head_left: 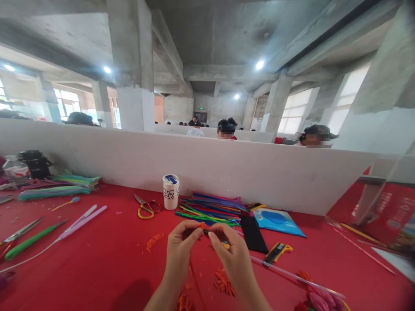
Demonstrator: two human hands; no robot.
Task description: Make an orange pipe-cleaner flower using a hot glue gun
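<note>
My left hand (180,246) and my right hand (231,255) meet above the red table (97,263), fingertips pinched together. Between them they hold a small orange piece on a dark green stem (204,228). Both hands are closed on it. Below the hands lie orange cut scraps (223,280) on the cloth. Just behind the hands a pile of coloured pipe cleaners (212,207) lies flat.
A white cup (170,191) and orange-handled scissors (145,206) stand behind my left hand. A black strip (253,233), a blue packet (275,220) and a yellow-black cutter (278,251) lie to the right. Tools and a glue gun (81,220) lie left. A white partition (207,168) runs behind; people sit beyond it.
</note>
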